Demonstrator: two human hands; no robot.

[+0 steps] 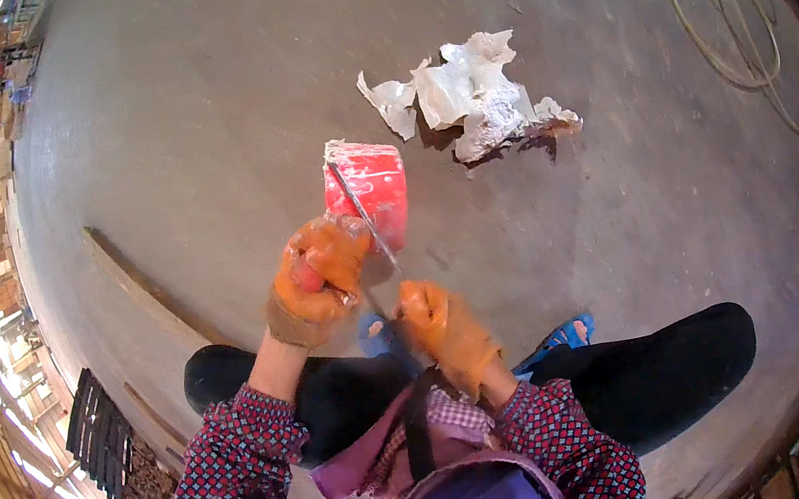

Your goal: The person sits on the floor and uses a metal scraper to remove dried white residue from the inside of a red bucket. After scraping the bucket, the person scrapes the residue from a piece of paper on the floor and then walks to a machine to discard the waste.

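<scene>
Plainly enough, 2 orange-gloved hands are at work around a red tub [382, 191] just above the middle of the frame, left of centre. Its sides are streaked with white, thickest along the upper edge. From over here, the left hand [322, 270] is the nearer one: its fingers are curled tight at the tub's lower left side and seem to have hold of it. A small red bit shows among those fingers; I can't tell whether it belongs to the tub.

The right hand [440, 325] sits lower and to the right, below the tub, bunched into a blurred fist that seems to grip the lower end of a thin dark rod [362, 209]. That rod is what ties the 2 hands together: its long axis slants from the tub's upper left edge down to the right fist, crossing the tub's face.

Beyond them, at upper centre of the frame, torn white wrapping [475, 93] lies crumpled on the grey floor [199, 104], well apart from both hands. A pale hose [768, 75] loops at upper right, and a wooden strip [142, 288] lies at left.
</scene>
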